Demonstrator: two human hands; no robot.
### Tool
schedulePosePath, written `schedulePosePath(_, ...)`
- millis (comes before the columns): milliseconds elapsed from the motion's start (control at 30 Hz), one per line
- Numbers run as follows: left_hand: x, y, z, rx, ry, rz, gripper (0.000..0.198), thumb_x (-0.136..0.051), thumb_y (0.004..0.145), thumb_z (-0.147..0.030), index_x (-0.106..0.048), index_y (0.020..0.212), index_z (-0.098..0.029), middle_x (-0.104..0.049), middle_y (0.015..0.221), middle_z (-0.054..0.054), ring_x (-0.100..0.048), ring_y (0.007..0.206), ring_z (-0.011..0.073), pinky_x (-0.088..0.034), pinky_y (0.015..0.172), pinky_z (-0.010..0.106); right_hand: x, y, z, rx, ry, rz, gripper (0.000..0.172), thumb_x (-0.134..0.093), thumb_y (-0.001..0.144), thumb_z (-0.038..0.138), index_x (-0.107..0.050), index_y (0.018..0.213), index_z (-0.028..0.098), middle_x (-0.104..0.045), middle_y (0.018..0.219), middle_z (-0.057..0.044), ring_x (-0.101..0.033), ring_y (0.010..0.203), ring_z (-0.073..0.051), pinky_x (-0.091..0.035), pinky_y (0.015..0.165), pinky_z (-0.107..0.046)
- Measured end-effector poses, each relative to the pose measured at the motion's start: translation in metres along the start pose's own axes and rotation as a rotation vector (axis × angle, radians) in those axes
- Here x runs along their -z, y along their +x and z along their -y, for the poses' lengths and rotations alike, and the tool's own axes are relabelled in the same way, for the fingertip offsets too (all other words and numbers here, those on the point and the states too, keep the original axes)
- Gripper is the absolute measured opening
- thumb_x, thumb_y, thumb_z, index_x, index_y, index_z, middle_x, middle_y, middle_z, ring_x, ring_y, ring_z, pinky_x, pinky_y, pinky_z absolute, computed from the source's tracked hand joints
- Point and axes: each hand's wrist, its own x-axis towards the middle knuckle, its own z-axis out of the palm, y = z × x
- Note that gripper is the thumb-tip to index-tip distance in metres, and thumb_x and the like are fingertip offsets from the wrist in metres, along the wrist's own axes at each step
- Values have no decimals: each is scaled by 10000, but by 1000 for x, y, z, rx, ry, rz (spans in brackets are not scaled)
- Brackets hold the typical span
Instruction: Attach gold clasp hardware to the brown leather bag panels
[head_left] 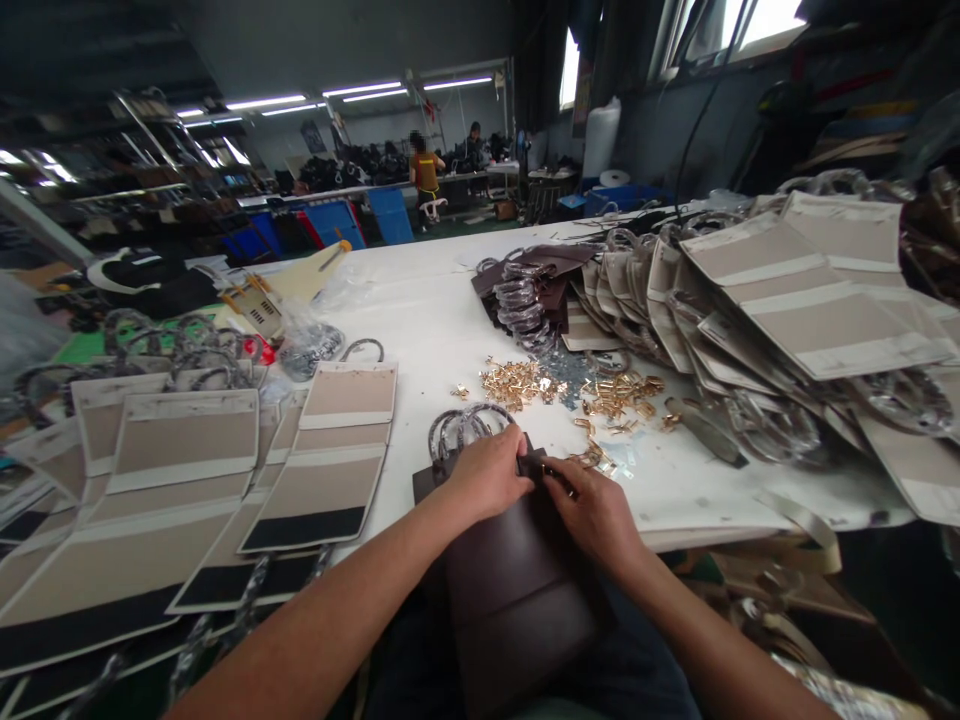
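Note:
A dark brown leather bag panel (pixel 517 590) lies across my lap and against the table's front edge. Its looped handles (pixel 480 415), wrapped in clear film, stick up at the top. My left hand (pixel 491 472) is closed on the panel's top edge, thumb toward the right. Just right of it, my right hand (pixel 596 508) pinches the same edge near a short dark tab. A small gold glint shows at its fingertips, too small to name. Beyond the hands, small gold metal fittings (pixel 517 383) lie in loose piles on the white table.
Beige-lined bag panels (pixel 330 450) are stacked on the left, and more beige panels (pixel 802 280) pile up on the right. Dark brown panels (pixel 540 280) lie behind the fittings. A dark-bladed tool (pixel 705 430) rests at right. A person (pixel 426 172) works far back.

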Motion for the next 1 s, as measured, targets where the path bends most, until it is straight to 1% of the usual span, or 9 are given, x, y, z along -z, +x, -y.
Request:
schedulePosePath(67,2,-4,-5,-5,-59,-19,286,-747,762,-274,-546,965,-263,-705,853,-12,-683,761,226,-399,617,307,2,-3,3,2,-36,16,312,-507,984,352,-713,1208,284,-790,1053,-60,-752,917,-254,-555,835,-342)
schedulePosePath(133,3,-8,-9,-5,-104,-45,240,-731,770,-241,-559,936,-260,-699,840,-14,-671,763,219,-396,634,306,6,-6,7,-14,-53,31,304,-515,973,354,-701,1205,290,-794,1019,-50,-754,869,-250,-552,789,-331)
schedulePosePath(267,5,-16,-15,3,-187,-93,210,-739,752,-209,-556,847,-249,-672,799,-26,-628,737,193,-372,637,294,19,-9,16,-47,-86,88,253,-561,938,358,-689,1149,303,-767,808,2,-722,707,-216,-510,681,-292)
schedulePosePath(333,6,-20,-17,7,-233,-121,227,-739,741,-197,-521,784,-242,-629,745,-43,-583,684,168,-340,609,286,27,-9,21,-48,-100,105,229,-584,921,360,-695,1116,316,-752,767,23,-711,686,-204,-494,669,-282)
schedulePosePath(500,9,-31,-20,-23,-327,-223,276,-698,740,-154,-436,703,-230,-515,648,-66,-479,602,133,-299,591,282,38,-10,33,-16,-74,111,213,-581,903,346,-720,1059,311,-764,791,20,-710,693,-192,-490,677,-270)
schedulePosePath(667,5,-40,-24,-35,-361,-266,264,-664,755,-127,-430,681,-226,-511,633,-61,-473,598,131,-300,593,281,40,-9,36,39,-102,101,229,-568,897,322,-743,1042,307,-791,883,-4,-735,778,-208,-500,717,-273)
schedulePosePath(800,4,-44,-27,-77,-363,-294,281,-647,763,-96,-418,660,-221,-512,632,-55,-479,604,132,-307,606,280,41,-7,37,47,-119,131,238,-567,893,305,-754,1040,311,-790,857,-6,-733,773,-214,-508,716,-277)
schedulePosePath(900,7,-46,-28,-136,-352,-326,278,-614,780,-63,-414,659,-216,-512,637,-50,-479,615,131,-313,625,277,40,-4,40,40,19,133,204,-575,907,295,-750,1013,296,-786,881,-4,-728,794,-209,-529,760,-288)
schedulePosePath(1000,16,-48,-27,-151,-379,-340,280,-641,787,-70,-431,667,-210,-507,640,-57,-476,616,124,-317,632,269,40,-2,42,44,182,61,163,-605,931,340,-721,1022,270,-776,948,-20,-717,821,-206,-537,808,-310)
